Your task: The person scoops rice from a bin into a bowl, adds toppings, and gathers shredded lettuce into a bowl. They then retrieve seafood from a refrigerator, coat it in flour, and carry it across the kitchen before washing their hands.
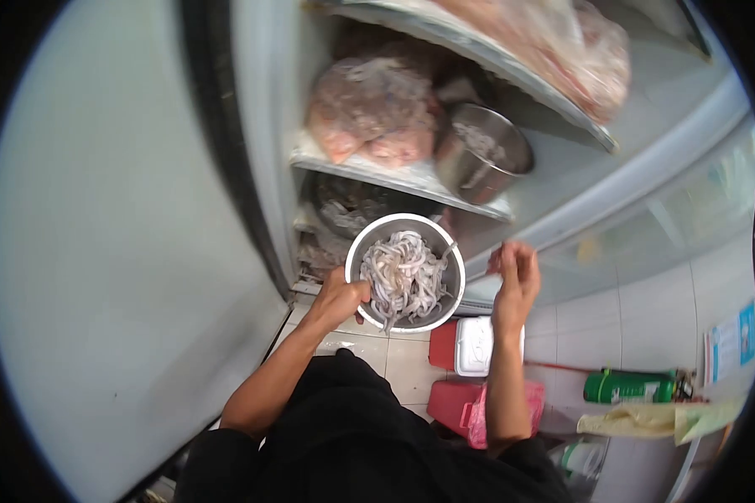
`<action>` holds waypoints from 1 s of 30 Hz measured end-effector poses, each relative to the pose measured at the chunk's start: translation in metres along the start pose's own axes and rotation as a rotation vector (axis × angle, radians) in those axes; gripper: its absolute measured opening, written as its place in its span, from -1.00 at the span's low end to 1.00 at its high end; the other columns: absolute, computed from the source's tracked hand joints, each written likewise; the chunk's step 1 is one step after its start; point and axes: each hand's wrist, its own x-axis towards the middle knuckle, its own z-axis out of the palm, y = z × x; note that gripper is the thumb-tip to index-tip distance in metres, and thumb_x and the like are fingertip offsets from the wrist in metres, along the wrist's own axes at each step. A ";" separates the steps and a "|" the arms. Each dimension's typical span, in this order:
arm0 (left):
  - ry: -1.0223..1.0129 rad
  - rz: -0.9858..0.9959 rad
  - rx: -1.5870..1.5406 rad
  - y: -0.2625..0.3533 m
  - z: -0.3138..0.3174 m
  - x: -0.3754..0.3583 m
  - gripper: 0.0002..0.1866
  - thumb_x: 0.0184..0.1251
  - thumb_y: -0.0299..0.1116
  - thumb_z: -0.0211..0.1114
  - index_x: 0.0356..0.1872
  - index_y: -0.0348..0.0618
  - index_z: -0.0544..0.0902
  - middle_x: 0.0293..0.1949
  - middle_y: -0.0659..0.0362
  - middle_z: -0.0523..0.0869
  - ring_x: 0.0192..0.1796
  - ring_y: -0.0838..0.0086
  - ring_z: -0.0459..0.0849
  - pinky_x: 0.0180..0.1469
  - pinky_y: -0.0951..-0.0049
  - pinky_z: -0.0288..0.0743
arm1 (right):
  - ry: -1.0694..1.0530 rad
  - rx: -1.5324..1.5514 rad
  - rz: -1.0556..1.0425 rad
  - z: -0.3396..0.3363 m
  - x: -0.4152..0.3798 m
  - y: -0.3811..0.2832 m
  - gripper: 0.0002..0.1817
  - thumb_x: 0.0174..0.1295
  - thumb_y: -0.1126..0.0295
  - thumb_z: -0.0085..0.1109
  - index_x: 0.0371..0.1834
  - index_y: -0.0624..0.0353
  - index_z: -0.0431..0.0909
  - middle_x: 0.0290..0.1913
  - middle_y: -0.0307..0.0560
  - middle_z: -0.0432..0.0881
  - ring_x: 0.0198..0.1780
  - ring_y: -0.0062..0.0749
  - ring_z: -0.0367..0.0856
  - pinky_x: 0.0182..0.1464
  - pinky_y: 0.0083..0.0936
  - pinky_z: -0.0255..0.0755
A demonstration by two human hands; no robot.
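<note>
My left hand (342, 300) is closed on the left rim of a round metal bowl (354, 261), thumb on the inside. Pale grey-white tentacles, like squid (404, 272), are heaped in the bowl, some hanging over its rim. To the right of the bowl, apart from it, is my right hand (516, 272), its fingers loosely bent and somewhat apart, with nothing seen in them. Just beyond the bowl are the shelves of an open fridge or freezer, with a metal pot (486, 163) of pale pieces on the middle shelf (386, 174).
Bags of pinkish meat (373, 109) lie beside the pot, another bag (562, 50) above. A dark basin (348, 205) stands lower down. The door (109, 251) is on the left. Red containers (457, 402), a white lid (475, 345) and a green extinguisher-like cylinder (629, 386) are at right.
</note>
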 end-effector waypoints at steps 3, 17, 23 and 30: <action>0.148 0.062 -0.014 -0.019 -0.027 -0.041 -0.66 -0.25 -0.56 0.04 -0.31 -0.42 0.53 -0.50 0.18 0.56 -0.40 0.52 0.50 -0.31 0.52 0.40 | -0.028 0.297 0.378 0.018 -0.050 0.062 -0.73 0.32 0.23 -0.10 -0.19 0.22 0.44 -0.24 -0.16 0.53 -0.24 -0.52 0.48 -0.21 -0.55 0.38; 1.080 0.106 -0.350 -0.060 0.053 -0.212 -0.67 -0.21 -0.53 0.11 -0.30 -0.37 0.57 -0.48 0.18 0.60 -0.38 0.52 0.51 -0.32 0.52 0.39 | -1.662 -0.216 0.628 0.114 -0.043 0.132 -0.76 0.19 0.46 -0.01 -0.09 0.26 0.51 -0.22 -0.12 0.59 -0.24 -0.43 0.56 -0.16 -0.48 0.46; 1.519 0.238 -0.585 -0.136 0.057 -0.227 -0.81 -0.21 -0.51 0.10 -0.53 -0.45 0.52 -0.66 0.09 0.54 -0.68 0.40 0.51 -0.69 0.44 0.38 | -1.992 -0.371 0.567 0.174 -0.043 0.127 -0.79 0.22 0.33 0.08 -0.42 0.28 0.53 -0.50 -0.17 0.57 -0.44 -0.54 0.51 -0.38 -0.64 0.37; 1.851 0.270 -0.828 -0.166 0.009 -0.299 -0.87 -0.19 -0.55 0.07 -0.59 -0.44 0.52 -0.67 0.03 0.56 -0.72 0.33 0.53 -0.74 0.40 0.42 | -2.156 -0.531 0.302 0.301 -0.249 0.116 -0.65 0.18 0.13 0.07 -0.43 0.26 0.53 -0.57 -0.15 0.55 -0.54 -0.59 0.49 -0.41 -0.62 0.38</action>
